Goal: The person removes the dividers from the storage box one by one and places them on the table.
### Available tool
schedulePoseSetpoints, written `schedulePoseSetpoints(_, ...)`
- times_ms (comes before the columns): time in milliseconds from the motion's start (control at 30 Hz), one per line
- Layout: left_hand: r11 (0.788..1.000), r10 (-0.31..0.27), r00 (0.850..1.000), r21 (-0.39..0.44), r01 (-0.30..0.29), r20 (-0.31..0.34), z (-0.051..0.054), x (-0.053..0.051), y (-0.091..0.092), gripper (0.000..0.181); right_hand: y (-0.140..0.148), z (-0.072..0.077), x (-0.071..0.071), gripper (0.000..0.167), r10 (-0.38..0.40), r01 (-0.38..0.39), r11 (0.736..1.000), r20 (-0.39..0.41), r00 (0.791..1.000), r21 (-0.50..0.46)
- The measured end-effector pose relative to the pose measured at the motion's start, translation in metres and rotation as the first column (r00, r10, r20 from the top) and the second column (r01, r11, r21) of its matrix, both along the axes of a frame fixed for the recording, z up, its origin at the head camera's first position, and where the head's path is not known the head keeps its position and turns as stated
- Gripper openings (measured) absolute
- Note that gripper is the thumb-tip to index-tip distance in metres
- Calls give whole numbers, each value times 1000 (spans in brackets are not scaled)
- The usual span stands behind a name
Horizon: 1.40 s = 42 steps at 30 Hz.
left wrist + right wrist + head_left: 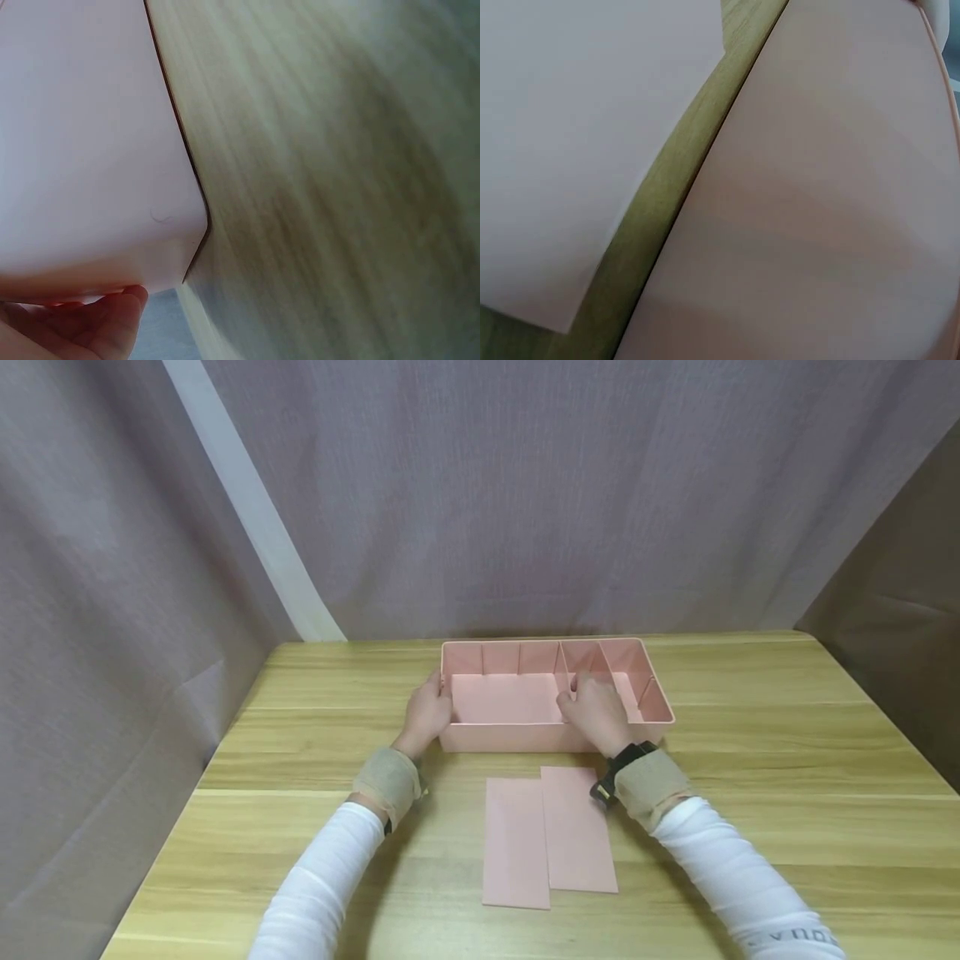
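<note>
A pink rectangular box (pixel 517 737) stands open at the top, with thin dividers toward its right end. At its left end, my left hand (pixel 429 710) grips the short wall; in the left wrist view, curled fingers (pixel 112 322) touch the end of the box (pixel 90 150). My right hand (pixel 597 710) reaches over the front wall and pinches a divider (pixel 561 664) between thumb and fingers, the lower part hidden by the hand. The right wrist view shows the box's front wall (pixel 817 187) but no fingers.
Two pink flat panels, one on the left (pixel 516 843) and one on the right (pixel 579 835), lie side by side on the wooden table (pixel 285 760) in front of the box. A grey curtain (pixel 525 510) hangs behind the table.
</note>
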<state>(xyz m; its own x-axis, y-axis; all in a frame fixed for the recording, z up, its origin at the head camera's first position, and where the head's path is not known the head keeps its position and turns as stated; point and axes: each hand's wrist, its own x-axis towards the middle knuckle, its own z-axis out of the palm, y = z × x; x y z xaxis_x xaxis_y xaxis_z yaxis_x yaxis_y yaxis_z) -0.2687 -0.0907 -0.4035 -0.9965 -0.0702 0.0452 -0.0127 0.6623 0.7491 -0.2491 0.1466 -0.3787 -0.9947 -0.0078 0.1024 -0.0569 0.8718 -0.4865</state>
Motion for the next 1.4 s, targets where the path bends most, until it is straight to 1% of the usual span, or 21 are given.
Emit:
schedulePoseSetpoints(67, 1000, 0, 1000, -3, 0, 0, 0, 0, 0, 41, 0, 0, 0, 21, -3, 3, 1000, -6, 1000, 7)
schedulePoseSetpoints(167, 1000, 0, 1000, -14, 0, -4, 0, 0, 0, 41, -1, -1, 0, 19, -7, 7, 1000, 0, 1000, 21)
schedulePoseSetpoints(467, 1000, -1, 1000, -25, 1, -13, 1, 1, 0, 40, -2, 1, -1, 23, 3, -6, 999, 54, 999, 52)
schedulePoseSetpoints(667, 1000, 4, 1000, -11, -4, 0, -1, 0, 0, 41, -3, 1, 0, 24, 0, -5, 997, 64, 998, 76)
schedulePoseSetpoints(1000, 1000, 1, 1000, -7, -1, 1, -1, 0, 0, 41, -3, 2, -1, 25, -20, 11, 997, 115, 993, 82)
schedulePoseSetpoints(1133, 1000, 0, 1000, -7, 0, -12, -1, 1, 0, 40, -3, 2, -2, 24, -22, 12, 996, 108, 994, 89)
schedulePoseSetpoints(1400, 1000, -1, 1000, -7, 0, -24, -2, 0, -1, 39, -4, 2, -2, 23, -29, 20, 997, 123, 992, 78)
